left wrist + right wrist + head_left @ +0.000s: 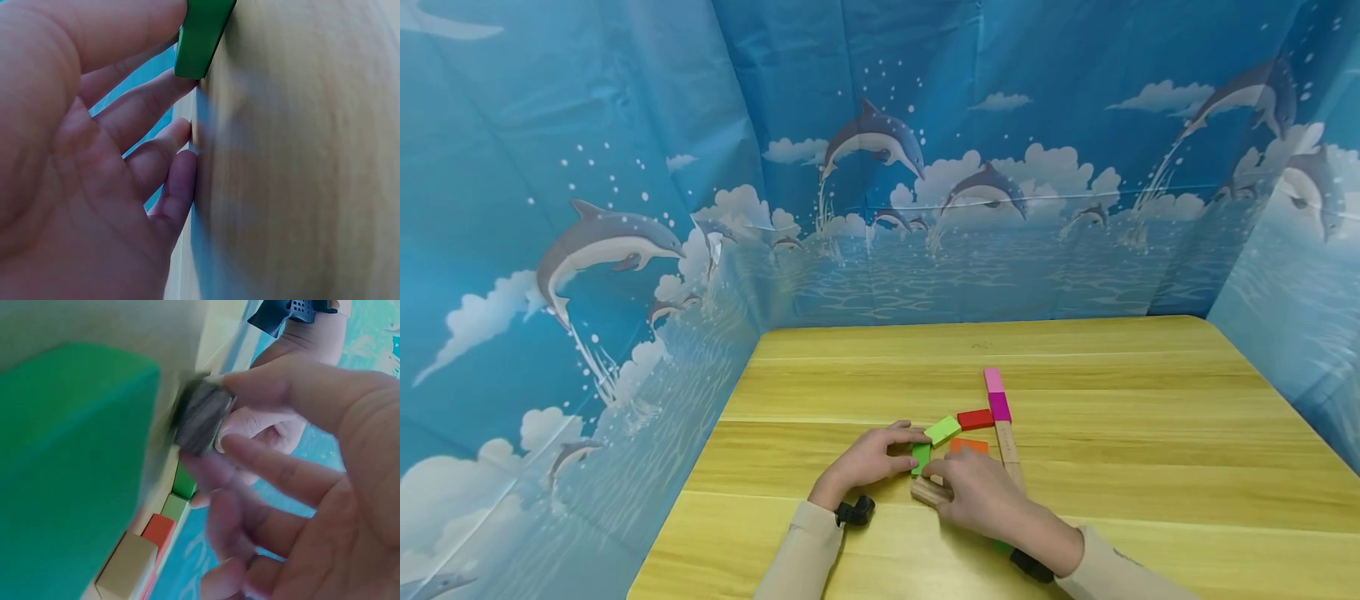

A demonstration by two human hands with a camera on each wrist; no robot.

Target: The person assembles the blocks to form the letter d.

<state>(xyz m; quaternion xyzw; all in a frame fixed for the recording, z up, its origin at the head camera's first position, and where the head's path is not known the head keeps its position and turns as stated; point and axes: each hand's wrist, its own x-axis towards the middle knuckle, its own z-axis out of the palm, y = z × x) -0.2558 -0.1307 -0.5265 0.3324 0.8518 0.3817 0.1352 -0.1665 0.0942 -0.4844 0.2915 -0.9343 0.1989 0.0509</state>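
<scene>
In the head view my left hand holds a green block between thumb and fingers at the left end of a row of blocks. The left wrist view shows the thumb on that green block, with the other fingertips at the table. My right hand pinches a plain wooden block just in front of the green one. Seen from the right wrist, the wooden block sits blurred between thumb and fingers. An orange block lies beyond the right hand, which partly hides it.
The row continues with a light green block and a red block. It meets a line of a pink block, a magenta block and wooden blocks. Another green block looms near the right wrist.
</scene>
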